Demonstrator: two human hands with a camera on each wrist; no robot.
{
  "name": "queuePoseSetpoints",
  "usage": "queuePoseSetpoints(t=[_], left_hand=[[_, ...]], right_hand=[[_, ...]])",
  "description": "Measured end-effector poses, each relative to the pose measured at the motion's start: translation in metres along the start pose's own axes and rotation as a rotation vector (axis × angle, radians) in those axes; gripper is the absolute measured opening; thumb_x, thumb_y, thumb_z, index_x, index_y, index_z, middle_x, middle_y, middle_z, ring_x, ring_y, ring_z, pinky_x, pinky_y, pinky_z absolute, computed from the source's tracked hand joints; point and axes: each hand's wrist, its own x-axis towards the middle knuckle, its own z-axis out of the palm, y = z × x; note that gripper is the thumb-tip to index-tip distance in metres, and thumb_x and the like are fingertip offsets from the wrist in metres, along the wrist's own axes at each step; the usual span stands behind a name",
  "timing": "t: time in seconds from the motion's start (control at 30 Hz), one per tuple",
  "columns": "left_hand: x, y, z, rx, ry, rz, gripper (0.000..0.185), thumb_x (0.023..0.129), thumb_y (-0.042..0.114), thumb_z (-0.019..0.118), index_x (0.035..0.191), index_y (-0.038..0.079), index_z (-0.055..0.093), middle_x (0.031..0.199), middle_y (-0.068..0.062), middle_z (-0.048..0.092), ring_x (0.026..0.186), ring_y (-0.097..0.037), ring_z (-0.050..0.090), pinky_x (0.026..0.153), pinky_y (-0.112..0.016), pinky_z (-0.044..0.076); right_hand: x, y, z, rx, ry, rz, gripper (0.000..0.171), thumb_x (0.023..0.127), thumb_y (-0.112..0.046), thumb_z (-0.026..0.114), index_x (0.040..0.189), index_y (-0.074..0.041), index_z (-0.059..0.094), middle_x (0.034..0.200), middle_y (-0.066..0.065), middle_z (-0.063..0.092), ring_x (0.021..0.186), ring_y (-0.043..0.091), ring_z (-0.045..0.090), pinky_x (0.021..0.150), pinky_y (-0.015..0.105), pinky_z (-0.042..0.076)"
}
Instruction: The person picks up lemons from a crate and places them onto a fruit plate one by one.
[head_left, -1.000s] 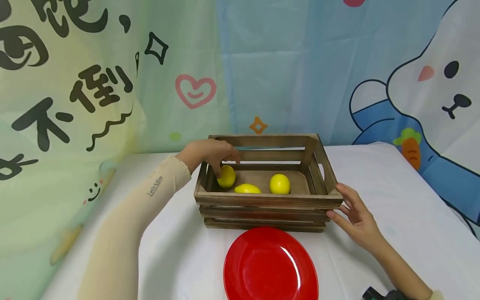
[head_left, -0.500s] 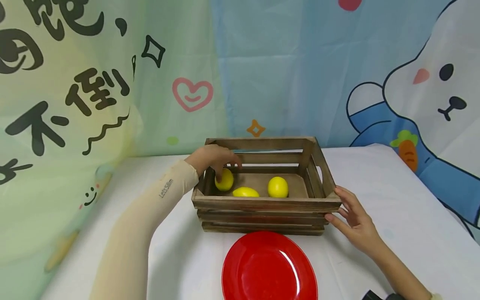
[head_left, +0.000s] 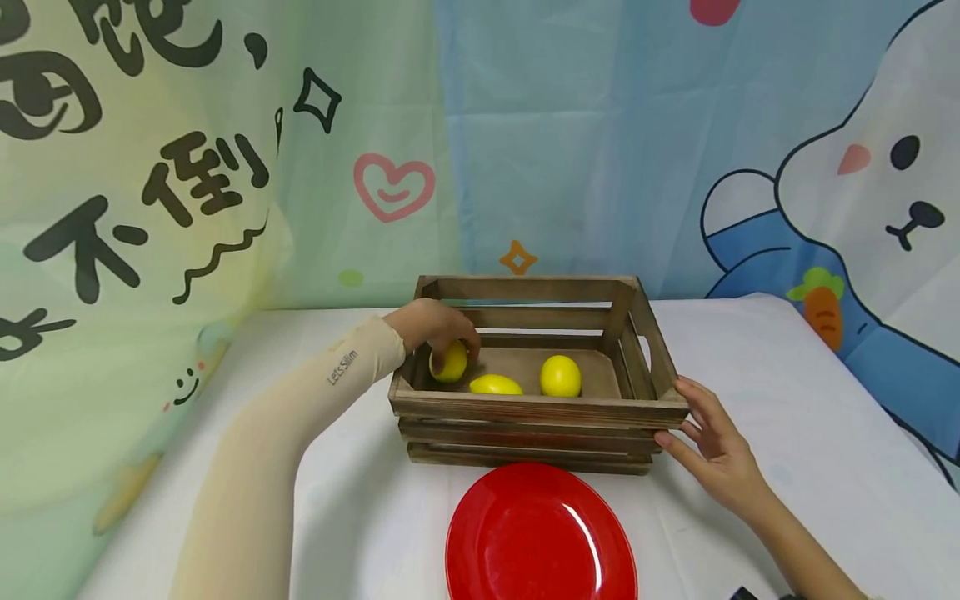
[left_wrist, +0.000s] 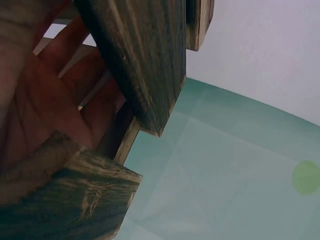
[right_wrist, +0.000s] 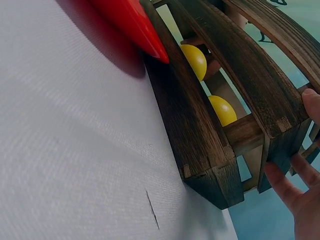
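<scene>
A dark wooden slatted crate [head_left: 536,408] stands on a white table and holds three yellow lemons. My left hand [head_left: 437,328] reaches over the crate's left end, its fingers curled over the left lemon [head_left: 452,367]. A second lemon [head_left: 495,385] lies in the middle and a third lemon [head_left: 560,376] to the right. My right hand [head_left: 711,440] rests with straight fingers against the crate's front right corner. The right wrist view shows the crate [right_wrist: 200,115], two lemons [right_wrist: 195,59] and those fingers [right_wrist: 300,192]. In the left wrist view my palm [left_wrist: 45,105] lies behind the crate slats [left_wrist: 145,60].
A red plate [head_left: 540,537] lies on the table just in front of the crate, its edge [right_wrist: 132,22] also in the right wrist view. White tablecloth [head_left: 787,433] spreads on both sides. A printed cartoon backdrop [head_left: 600,142] hangs right behind the table.
My left hand has sunk a little deeper into the crate and its fingers have curled further round the left lemon. The right hand stays at the crate's corner.
</scene>
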Motion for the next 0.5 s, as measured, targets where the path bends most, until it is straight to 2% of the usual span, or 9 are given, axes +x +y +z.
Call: queuePoseSetpoints(t=[0.1,0.23,0.5], left_hand=[[0.0020,0.0011,-0.0002,0.020,-0.015,0.010,0.058,0.082,0.015,0.080,0.134,0.023,0.056,0.143,-0.001,0.048,0.125,-0.021,0.046,0.104,-0.039,0.042],[0.0040,0.0005,0.0003,0.049,-0.023,0.004,0.065,0.078,0.014,0.083,0.136,0.026,0.055,0.145,-0.001,0.046,0.128,-0.021,0.045,0.106,-0.039,0.041],[0.0052,-0.0001,0.0006,0.013,-0.044,0.003,0.061,0.077,0.020,0.084,0.131,0.026,0.058,0.142,0.001,0.048,0.122,-0.019,0.047,0.104,-0.037,0.042]], right_hand=[[-0.0008,-0.0004,-0.0009,0.004,0.004,0.017,0.075,0.081,0.023,0.061,0.147,0.004,0.029,0.149,-0.010,0.035,0.140,0.006,0.031,0.103,0.012,0.035],[-0.0008,-0.0003,-0.0014,0.001,-0.004,0.005,0.075,0.082,0.023,0.060,0.147,0.004,0.029,0.149,-0.010,0.034,0.140,0.005,0.031,0.103,0.012,0.036],[0.0002,-0.0008,-0.0016,0.020,-0.015,-0.037,0.074,0.083,0.021,0.061,0.147,0.003,0.029,0.150,-0.006,0.034,0.140,0.007,0.032,0.103,0.013,0.036]])
